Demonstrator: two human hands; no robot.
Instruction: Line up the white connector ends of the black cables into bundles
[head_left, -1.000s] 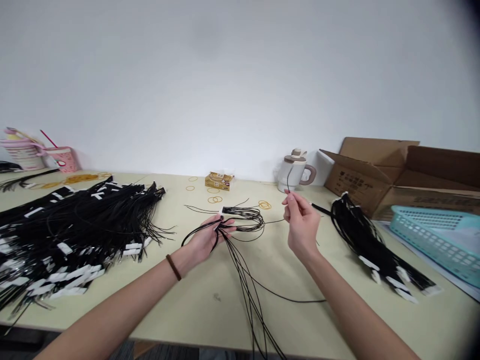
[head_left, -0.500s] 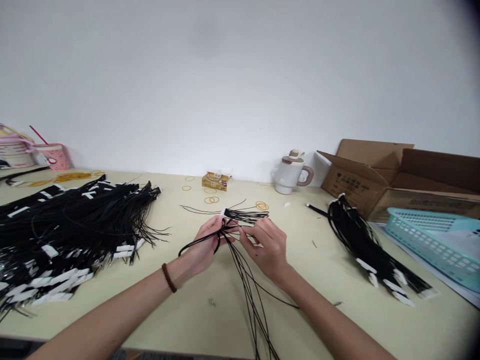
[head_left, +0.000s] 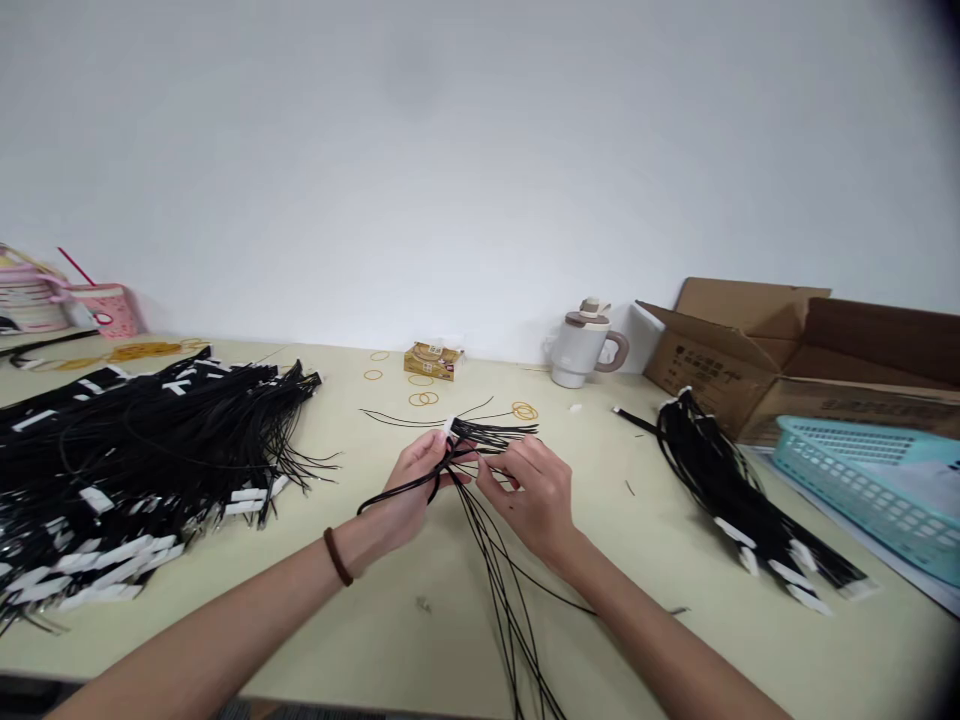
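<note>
Near the middle of the table, my left hand (head_left: 411,492) is closed around a looped bundle of thin black cables (head_left: 495,560). A white connector (head_left: 448,427) shows just above its thumb. My right hand (head_left: 534,495) pinches thin strands right of the loop, its thumb and forefinger pressed together; exactly which strands is too small to tell. Long cable ends hang down between my forearms past the table's front edge. Other short strands fan out to the right behind my right hand's fingers.
A large pile of black cables (head_left: 157,440) covers the left side. Rubber bands (head_left: 424,399) and a small yellow box (head_left: 433,361) lie behind my hands. To the right are a mug (head_left: 581,350), another cable bundle (head_left: 720,490), a cardboard box (head_left: 712,375) and a turquoise basket (head_left: 862,500).
Both hands stay in nearly the same place with the cables. My right fingertips have shifted very slightly at the strands.
</note>
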